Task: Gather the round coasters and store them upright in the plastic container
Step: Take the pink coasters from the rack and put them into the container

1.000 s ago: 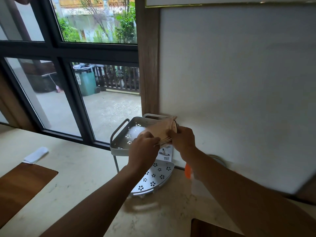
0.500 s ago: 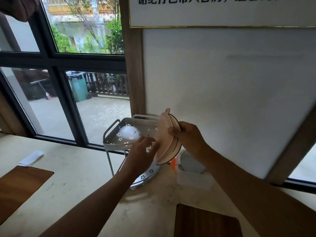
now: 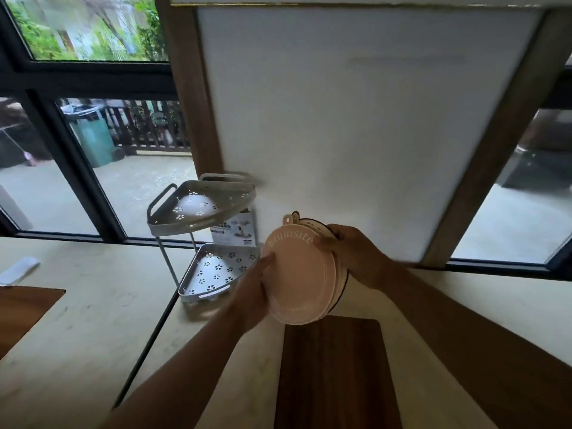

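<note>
A stack of round pink coasters (image 3: 298, 280) stands on edge in the air, its front face bearing raised lettering. My left hand (image 3: 252, 294) presses the stack's left rim and my right hand (image 3: 356, 257) clasps its back and right side. The stack hangs above the counter, to the right of a grey two-tier corner rack (image 3: 198, 209) with flower-shaped holes. The rack's upper tray shows nothing in it. No plastic container is visible apart from this rack.
A dark wooden board (image 3: 334, 373) lies on the pale counter (image 3: 93, 335) just below the coasters. Another wooden board (image 3: 21, 314) is at the left edge, with a white cloth (image 3: 18, 269) behind it. A white wall panel (image 3: 356, 119) and windows stand behind.
Both hands have carried the coaster stack away from the rack's upper tray, to the right and down. The stack has turned so that its lettered face points towards me.
</note>
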A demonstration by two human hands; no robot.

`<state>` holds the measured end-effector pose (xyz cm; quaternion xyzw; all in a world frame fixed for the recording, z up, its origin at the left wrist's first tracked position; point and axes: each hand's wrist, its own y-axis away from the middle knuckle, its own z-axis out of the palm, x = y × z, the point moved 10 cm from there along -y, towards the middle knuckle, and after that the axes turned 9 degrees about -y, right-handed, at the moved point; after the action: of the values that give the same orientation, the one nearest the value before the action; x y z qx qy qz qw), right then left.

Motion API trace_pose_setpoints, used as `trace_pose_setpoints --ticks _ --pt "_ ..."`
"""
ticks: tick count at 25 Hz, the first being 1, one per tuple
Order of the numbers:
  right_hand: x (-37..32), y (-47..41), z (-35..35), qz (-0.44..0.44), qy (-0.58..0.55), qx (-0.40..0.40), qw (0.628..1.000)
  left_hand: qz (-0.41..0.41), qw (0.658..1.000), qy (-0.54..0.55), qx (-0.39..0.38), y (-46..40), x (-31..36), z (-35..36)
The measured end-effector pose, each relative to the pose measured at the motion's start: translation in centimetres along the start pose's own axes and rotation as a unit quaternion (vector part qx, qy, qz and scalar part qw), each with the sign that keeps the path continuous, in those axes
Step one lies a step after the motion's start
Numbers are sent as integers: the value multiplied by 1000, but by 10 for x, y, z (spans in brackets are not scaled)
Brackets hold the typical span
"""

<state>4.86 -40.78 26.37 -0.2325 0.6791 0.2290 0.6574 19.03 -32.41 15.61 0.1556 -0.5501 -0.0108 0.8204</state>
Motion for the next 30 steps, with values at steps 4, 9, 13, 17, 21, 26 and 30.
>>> trace_pose_setpoints --ticks 4,9,13,17,21,26,30 --pt "50 29 -23 55 10 60 997 -49 999 -7 4 8 -52 14" --pt "88 53 -26 54 -10 46 997 -70 996 -41 29 10 -87 23" --pt "113 54 -33 77 22 54 995 -97 992 -41 66 9 -107 23" --pt "119 39 -49 83 111 80 987 -98 989 -70 84 -3 -108 20" --pt "134 24 -63 120 130 86 980 -87 985 -119 85 -24 -102 14" --pt "145 1 -73 140 101 93 981 -74 969 -214 99 -52 -89 3" --pt "149 -24 -81 144 95 84 981 -68 952 -271 129 -82 -70 -6"
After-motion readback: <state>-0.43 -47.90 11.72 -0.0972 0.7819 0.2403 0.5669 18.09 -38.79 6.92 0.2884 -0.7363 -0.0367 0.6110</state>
